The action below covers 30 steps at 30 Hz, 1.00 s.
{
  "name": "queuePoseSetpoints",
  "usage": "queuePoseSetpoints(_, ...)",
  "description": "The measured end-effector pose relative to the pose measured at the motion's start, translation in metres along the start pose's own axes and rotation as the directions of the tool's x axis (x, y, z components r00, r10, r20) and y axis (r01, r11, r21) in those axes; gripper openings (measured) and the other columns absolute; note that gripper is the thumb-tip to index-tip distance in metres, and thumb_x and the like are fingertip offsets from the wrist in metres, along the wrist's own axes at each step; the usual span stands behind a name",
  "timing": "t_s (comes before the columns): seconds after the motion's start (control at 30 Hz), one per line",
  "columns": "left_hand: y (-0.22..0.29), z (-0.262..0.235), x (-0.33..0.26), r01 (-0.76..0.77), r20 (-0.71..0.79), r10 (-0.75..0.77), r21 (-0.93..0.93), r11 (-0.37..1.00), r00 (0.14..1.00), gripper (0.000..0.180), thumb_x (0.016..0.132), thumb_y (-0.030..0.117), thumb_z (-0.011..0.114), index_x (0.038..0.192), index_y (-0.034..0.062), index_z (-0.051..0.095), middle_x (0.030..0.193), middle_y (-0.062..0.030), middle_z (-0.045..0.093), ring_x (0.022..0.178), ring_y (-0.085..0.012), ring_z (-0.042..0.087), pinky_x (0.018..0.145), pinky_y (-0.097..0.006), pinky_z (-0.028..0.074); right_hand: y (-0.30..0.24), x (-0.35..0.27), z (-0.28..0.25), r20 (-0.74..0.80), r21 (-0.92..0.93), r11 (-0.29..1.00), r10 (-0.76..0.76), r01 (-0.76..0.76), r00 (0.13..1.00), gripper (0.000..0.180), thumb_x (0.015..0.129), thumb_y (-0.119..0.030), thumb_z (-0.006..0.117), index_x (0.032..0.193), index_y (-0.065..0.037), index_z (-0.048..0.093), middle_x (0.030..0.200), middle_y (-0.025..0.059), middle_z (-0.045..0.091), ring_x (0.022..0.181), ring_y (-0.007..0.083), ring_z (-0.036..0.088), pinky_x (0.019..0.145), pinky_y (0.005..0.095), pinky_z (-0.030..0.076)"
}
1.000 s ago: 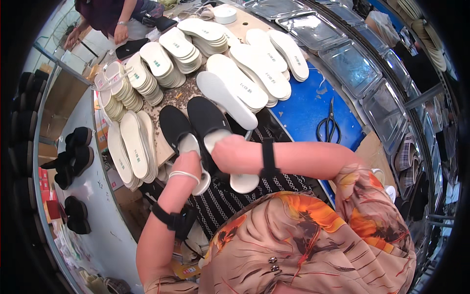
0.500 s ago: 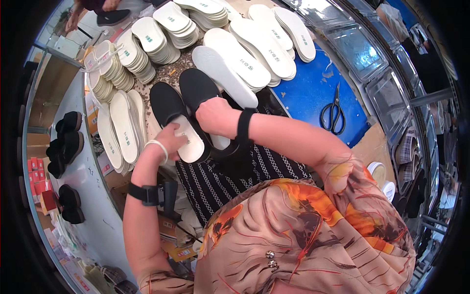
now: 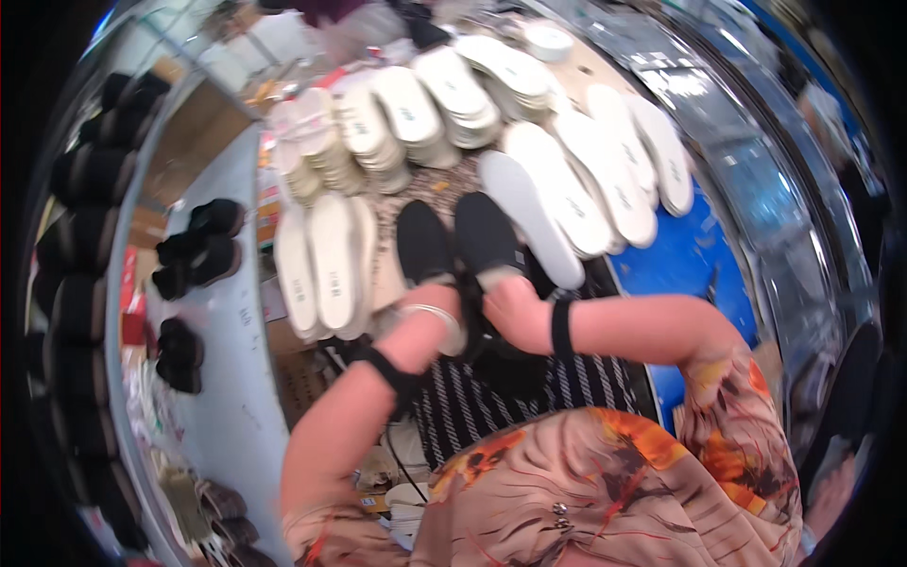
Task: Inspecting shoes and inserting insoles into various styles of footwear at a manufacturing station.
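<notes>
Two black slip-on shoes, the left shoe [image 3: 421, 236] and the right shoe [image 3: 487, 229], lie side by side with toes pointing away from me. My left hand [image 3: 436, 300] reaches into the opening of the left shoe, its fingers hidden inside. The wrist covers most of the insole in that shoe. In the opening of the right shoe is my right hand [image 3: 514, 307], bent at the wrist, with its fingers out of sight too. A pale strip of insole shows beside it. The picture is blurred by motion.
Stacks of white insoles [image 3: 411, 113] stand behind the shoes, more loose insoles [image 3: 557, 198] lie to the right, and others [image 3: 326, 274] to the left. A blue mat [image 3: 694, 265] covers the right side. Black shoes [image 3: 203, 246] rest on a pale shelf at left.
My left hand has pushed deeper into the left shoe, and the insole that stuck out over its heel is now mostly covered. My right hand stays in the right shoe. The view has shifted.
</notes>
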<state>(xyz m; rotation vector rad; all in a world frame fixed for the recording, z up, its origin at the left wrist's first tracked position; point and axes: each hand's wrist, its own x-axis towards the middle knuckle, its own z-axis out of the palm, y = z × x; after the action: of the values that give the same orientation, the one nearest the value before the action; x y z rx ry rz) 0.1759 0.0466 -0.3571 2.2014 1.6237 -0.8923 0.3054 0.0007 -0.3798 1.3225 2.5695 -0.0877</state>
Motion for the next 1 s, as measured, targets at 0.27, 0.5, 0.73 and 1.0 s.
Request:
queuePoseSetpoints(0.27, -0.013, -0.012, -0.004, -0.042, 0.146, 0.171, -0.630, 0.776, 0.974, 0.041, 0.078, 0.023, 0.056, 0.103, -0.0100, 0.055, 0.075, -0.0181, 0.065, 0.064, -0.0272, 0.065, 0.068, -0.034, 0.052, 0.030, -0.009, -0.027, 0.031, 0.449, 0.890, -0.106, 0.081, 0.994, 0.020, 0.070, -0.018, 0.062, 0.081, -0.001, 0.065, 0.082, 0.0170, 0.064, 0.079, 0.0327, 0.062, 0.072, 0.0404, 0.049)
queuePoseSetpoints(0.5, 0.023, 0.013, -0.005, -0.071, -0.311, -0.171, -0.636, 0.769, 0.935, 0.038, 0.078, 0.028, 0.059, 0.092, -0.0065, 0.056, 0.087, -0.0293, 0.060, 0.086, -0.0408, 0.059, 0.077, -0.043, 0.048, 0.034, -0.065, -0.065, -0.206, 0.768, 0.628, 0.058, 0.124, 0.977, 0.020, 0.075, -0.013, 0.058, 0.092, -0.003, 0.061, 0.084, 0.0165, 0.062, 0.080, 0.0340, 0.060, 0.071, 0.0404, 0.048)
queuePoseSetpoints(0.73, -0.078, -0.001, -0.153, -0.203, -0.385, -0.344, -0.864, 0.462, 0.856, 0.018, 0.076, 0.011, 0.058, 0.080, -0.0052, 0.052, 0.081, -0.0270, 0.058, 0.081, -0.0390, 0.059, 0.068, -0.043, 0.047, 0.040, -0.086, -0.093, -0.458, 0.783, 0.602, 0.388, 0.157, 0.799, 0.010, 0.075, -0.002, 0.060, 0.085, 0.001, 0.062, 0.077, 0.0134, 0.061, 0.071, 0.0270, 0.061, 0.064, 0.0308, 0.048)
queuePoseSetpoints(1.0, -0.389, 0.148, -0.298, 0.047, -0.271, -0.897, -0.951, 0.305, 0.349, 0.035, 0.078, 0.010, 0.056, 0.108, -0.0075, 0.055, 0.101, -0.0141, 0.062, 0.090, -0.0231, 0.058, 0.082, -0.032, 0.043, -0.017, -0.009, -0.070, -0.385, 0.629, 0.732, 0.000, 0.262, 0.923, 0.011, 0.072, -0.008, 0.062, 0.083, -0.005, 0.062, 0.074, 0.0110, 0.060, 0.070, 0.0288, 0.060, 0.062, 0.0362, 0.049)
